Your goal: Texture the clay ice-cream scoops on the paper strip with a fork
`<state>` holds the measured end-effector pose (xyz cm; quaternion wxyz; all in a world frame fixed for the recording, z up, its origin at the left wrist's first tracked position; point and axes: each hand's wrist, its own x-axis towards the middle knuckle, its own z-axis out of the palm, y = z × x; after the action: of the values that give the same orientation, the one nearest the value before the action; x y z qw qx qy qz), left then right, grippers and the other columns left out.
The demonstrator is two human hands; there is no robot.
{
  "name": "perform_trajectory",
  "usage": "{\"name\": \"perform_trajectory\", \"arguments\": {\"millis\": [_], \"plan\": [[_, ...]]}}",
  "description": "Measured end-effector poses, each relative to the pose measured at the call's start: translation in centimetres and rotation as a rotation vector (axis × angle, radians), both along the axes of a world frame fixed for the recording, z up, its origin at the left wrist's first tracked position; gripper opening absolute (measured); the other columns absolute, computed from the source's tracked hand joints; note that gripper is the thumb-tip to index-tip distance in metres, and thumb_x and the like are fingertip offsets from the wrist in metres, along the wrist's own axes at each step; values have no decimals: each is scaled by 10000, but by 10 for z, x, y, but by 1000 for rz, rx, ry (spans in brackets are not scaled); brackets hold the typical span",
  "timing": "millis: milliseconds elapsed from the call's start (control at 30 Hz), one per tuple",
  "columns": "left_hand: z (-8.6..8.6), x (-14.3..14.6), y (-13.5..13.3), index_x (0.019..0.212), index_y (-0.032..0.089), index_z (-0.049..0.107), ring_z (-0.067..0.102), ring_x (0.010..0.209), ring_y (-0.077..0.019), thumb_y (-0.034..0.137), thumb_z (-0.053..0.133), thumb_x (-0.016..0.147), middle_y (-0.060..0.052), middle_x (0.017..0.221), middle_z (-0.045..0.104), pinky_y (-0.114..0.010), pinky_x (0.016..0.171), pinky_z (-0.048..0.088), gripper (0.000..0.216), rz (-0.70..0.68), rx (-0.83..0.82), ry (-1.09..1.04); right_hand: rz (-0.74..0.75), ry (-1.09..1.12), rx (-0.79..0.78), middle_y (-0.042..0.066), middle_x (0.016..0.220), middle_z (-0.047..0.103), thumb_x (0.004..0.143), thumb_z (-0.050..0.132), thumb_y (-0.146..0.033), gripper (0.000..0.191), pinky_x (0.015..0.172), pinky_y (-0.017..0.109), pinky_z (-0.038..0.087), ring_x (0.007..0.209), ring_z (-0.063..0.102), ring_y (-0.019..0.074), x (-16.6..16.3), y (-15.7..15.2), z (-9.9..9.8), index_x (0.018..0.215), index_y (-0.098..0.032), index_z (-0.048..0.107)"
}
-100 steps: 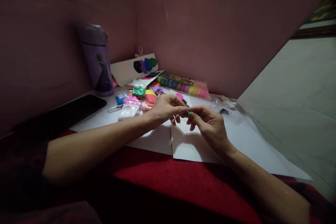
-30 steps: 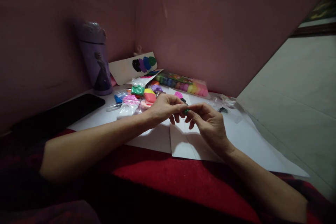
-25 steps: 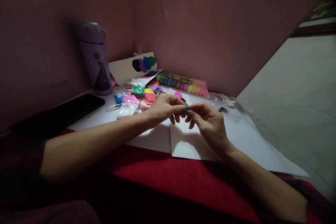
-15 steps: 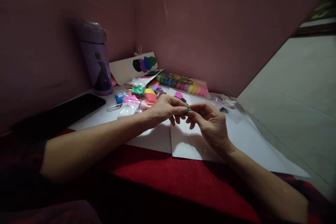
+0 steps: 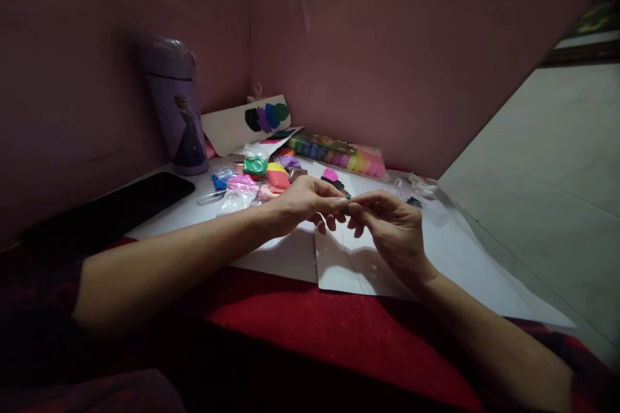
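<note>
A small piece of green modelling clay [image 5: 347, 202] sits between the fingertips of both hands, above the paper. My left hand [image 5: 307, 200] pinches it from the left, and my right hand [image 5: 394, 226] has its thumb and forefinger closed on its right side. Most of the clay is hidden by the fingers. Beneath and behind the hands lies a white card [image 5: 339, 274] bearing a pink clay patch [image 5: 330, 174] and a black clay patch [image 5: 334, 184], partly covered by my left hand.
Several bagged clay blocks, among them a green block [image 5: 255, 165], lie left of the hands. Behind are a clear clay pack [image 5: 339, 153] and a card with coloured patches [image 5: 227, 132]. A purple tumbler [image 5: 177, 110] and black phone [image 5: 155, 197] stand left; clear plastic [image 5: 436, 210] lies right.
My right hand has shifted very slightly to the right, and the fingers of both hands have changed position a little around the green clay. Everything else stays put.
</note>
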<state>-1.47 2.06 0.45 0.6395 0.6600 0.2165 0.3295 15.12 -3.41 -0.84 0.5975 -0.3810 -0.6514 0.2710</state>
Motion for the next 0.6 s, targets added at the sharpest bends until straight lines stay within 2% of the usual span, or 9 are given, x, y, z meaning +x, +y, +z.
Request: {"name": "perform_trajectory", "arguments": {"millis": [300, 600], "plan": [[10, 5, -9, 666, 81, 623, 516, 395, -69, 133, 634, 765, -3, 474, 576, -169, 385, 390, 113, 139, -25, -17, 23, -51, -32, 5, 674, 645, 816, 665, -265, 104, 466, 259, 511, 534, 586, 119, -1, -1, 0, 862, -173, 650], [6, 7, -9, 655, 79, 616, 504, 379, -65, 92, 606, 768, -1, 464, 568, -172, 394, 387, 114, 164, -24, -1, 32, -85, -57, -5, 691, 664, 797, 678, -255, 200, 458, 239, 488, 558, 578, 121, -1, 0, -3, 980, -203, 614]]}}
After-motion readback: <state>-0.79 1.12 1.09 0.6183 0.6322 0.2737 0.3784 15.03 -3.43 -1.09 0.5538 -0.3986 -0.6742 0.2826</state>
